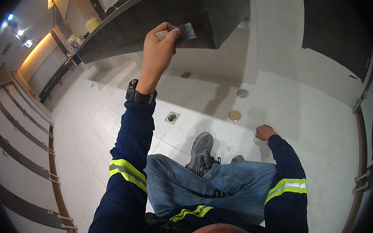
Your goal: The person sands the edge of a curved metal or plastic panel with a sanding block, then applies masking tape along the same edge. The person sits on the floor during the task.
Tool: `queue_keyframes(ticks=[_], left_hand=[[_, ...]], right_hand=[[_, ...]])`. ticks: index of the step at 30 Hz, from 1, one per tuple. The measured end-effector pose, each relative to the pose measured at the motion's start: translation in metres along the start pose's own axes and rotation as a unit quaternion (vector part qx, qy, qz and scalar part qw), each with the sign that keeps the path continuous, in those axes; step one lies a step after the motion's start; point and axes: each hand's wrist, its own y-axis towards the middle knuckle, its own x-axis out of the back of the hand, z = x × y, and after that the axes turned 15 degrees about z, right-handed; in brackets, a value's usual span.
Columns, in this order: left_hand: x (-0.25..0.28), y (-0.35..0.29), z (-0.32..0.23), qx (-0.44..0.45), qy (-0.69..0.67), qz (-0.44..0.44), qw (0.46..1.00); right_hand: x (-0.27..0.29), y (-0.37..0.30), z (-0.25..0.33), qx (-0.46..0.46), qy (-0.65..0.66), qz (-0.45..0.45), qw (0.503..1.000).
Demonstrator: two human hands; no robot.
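My left hand (pixel 160 44) is raised and pinches a thin, flat, greyish scraper blade (pixel 187 32) between thumb and fingers. The blade lies against, or just before, the dark front panel (pixel 144 33) of a counter, near its lower edge; I cannot tell whether they touch. A pale part of the blade shows on the other side of the fingers. My right hand (pixel 265 132) is low, beside my bent knee, with its fingers curled in. Whatever it may hold is hidden.
Set in the pale tiled floor are a square drain (pixel 172 117), a round yellowish cover (pixel 235 115) and a grey disc (pixel 242 93). A yellow bucket (pixel 91 24) stands at the far left. Dark-striped panels (pixel 19 127) line the left side; a dark cabinet (pixel 339 32) hangs at right.
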Motion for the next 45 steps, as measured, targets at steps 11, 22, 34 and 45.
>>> queue_keyframes(ticks=[11, 22, 34, 45], left_hand=[[-0.016, 0.037, -0.041, -0.067, -0.009, -0.043, 0.997], [-0.077, -0.085, 0.000, -0.102, -0.096, -0.072, 0.988], [0.001, -0.128, 0.011, -0.077, 0.142, -0.050, 0.986], [0.001, -0.127, 0.250, 0.240, 0.200, 0.365, 0.877]], right_hand=[[-0.004, 0.003, 0.000, 0.034, 0.016, -0.039, 0.999], [0.225, -0.138, 0.211, 0.501, 0.524, -0.138, 0.675], [0.251, -0.186, 0.341, 0.509, 0.647, -0.298, 0.482], [0.331, -0.150, 0.336, 0.499, 0.761, -0.244, 0.334]])
